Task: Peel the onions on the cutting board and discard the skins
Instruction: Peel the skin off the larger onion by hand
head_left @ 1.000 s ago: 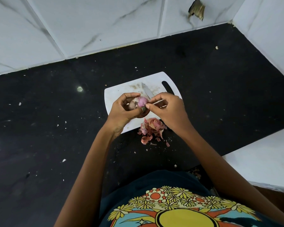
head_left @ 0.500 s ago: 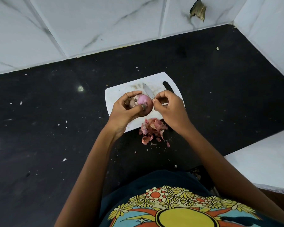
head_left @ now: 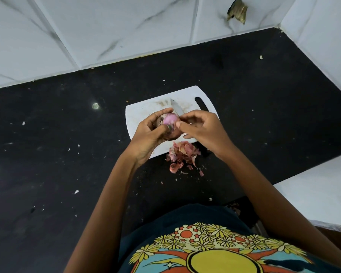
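Nearest me, loose skins (head_left: 182, 155) are piling off the board's (head_left: 144, 113) edge and could scatter. Above the board, the left hand (head_left: 149, 137) is cupping the onion (head_left: 170, 121) while the right hand (head_left: 202, 130) is pinching its skin; the knife (head_left: 176, 108) lying just behind risks nicking fingers.

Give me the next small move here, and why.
Probably: the right hand pulls the skin it is working at away from the onion and drops it on the skins pile. The left hand grips the onion over the cutting board; pink flesh shows on top, but brown skin remains at the left end and underside.
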`<control>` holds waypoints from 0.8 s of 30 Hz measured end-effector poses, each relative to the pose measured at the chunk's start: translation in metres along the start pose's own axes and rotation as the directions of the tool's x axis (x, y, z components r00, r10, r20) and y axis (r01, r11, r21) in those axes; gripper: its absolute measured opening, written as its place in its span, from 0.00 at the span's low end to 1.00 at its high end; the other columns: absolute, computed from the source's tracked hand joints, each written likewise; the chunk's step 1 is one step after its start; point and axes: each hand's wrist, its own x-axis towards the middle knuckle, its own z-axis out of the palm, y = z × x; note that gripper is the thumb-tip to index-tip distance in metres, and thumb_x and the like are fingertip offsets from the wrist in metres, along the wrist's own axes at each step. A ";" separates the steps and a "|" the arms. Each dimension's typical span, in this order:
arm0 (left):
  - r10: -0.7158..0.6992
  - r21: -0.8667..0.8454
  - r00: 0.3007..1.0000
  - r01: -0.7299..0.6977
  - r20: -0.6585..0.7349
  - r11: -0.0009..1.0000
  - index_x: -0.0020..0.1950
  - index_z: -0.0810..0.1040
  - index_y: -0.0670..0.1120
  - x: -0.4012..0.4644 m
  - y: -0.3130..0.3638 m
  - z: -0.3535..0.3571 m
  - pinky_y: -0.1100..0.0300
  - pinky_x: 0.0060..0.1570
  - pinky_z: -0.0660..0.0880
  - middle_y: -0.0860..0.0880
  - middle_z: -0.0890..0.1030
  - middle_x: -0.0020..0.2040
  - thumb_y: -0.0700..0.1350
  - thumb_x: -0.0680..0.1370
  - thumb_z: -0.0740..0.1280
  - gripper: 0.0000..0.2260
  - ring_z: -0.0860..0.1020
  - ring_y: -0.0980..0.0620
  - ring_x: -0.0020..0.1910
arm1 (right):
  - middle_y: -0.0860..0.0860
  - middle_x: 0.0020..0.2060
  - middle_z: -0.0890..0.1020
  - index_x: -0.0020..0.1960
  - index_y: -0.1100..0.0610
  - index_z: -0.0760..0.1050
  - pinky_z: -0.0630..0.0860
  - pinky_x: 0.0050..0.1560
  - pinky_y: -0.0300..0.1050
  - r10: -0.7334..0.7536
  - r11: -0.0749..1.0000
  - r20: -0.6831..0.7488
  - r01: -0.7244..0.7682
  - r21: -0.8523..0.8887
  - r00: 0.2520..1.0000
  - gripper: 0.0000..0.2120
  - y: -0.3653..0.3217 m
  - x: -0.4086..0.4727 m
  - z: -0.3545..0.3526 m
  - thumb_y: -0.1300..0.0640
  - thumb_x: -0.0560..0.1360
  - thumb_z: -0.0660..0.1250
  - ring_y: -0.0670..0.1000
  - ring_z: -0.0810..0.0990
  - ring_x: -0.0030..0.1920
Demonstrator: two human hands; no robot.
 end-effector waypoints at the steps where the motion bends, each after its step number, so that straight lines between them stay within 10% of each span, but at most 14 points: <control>1: 0.003 0.001 1.000 -0.003 0.012 1.000 0.63 0.75 0.44 0.000 0.001 0.000 0.64 0.42 0.79 0.47 0.80 0.53 0.29 0.78 0.61 0.17 0.82 0.54 0.47 | 0.50 0.44 0.84 0.51 0.57 0.80 0.83 0.44 0.49 -0.013 0.999 -0.005 0.013 -0.044 1.000 0.10 -0.001 0.000 0.000 0.56 0.71 0.73 0.51 0.84 0.42; 24: 0.004 0.019 0.998 -0.005 0.066 1.000 0.63 0.72 0.42 0.003 -0.003 0.004 0.59 0.49 0.80 0.46 0.79 0.52 0.27 0.78 0.57 0.17 0.81 0.55 0.48 | 0.48 0.35 0.84 0.43 0.59 0.83 0.82 0.44 0.46 -0.060 0.984 -0.034 0.054 -0.169 0.998 0.06 -0.002 0.007 -0.002 0.61 0.65 0.74 0.48 0.84 0.38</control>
